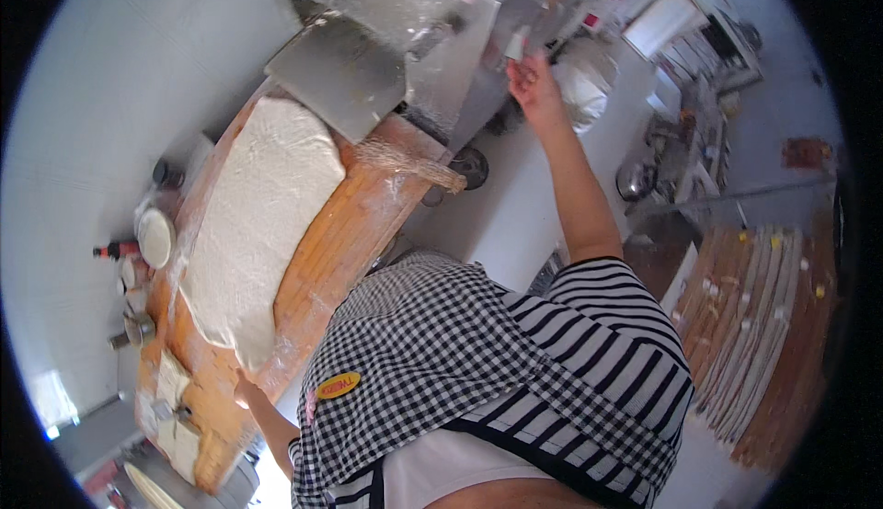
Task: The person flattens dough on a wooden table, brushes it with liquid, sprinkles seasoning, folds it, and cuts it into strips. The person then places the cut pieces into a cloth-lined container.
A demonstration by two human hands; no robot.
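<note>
A long, thick sheet of pale dough (255, 219) lies along the floured wooden table (338, 226). My left hand (243, 392) is at its narrow near end, a finger touching or almost touching the dough; its grip is unclear. My right arm reaches out to the side of a metal machine (448, 67). There, my right hand (535, 88) has its fingers partly curled, close to a small pale part (516, 45). Blur hides whether it holds that part. A flat metal plate (345, 74) of the machine slopes down to the far end of the dough.
A straw brush (407, 163) lies at the table's edge by the machine. Along the wall stand a white bowl (156, 238), a red bottle (124, 250) and a metal cup (139, 330). Cut dough pieces (181, 443) are at the table's near end. Long strips (752, 323) lie on a board to the right.
</note>
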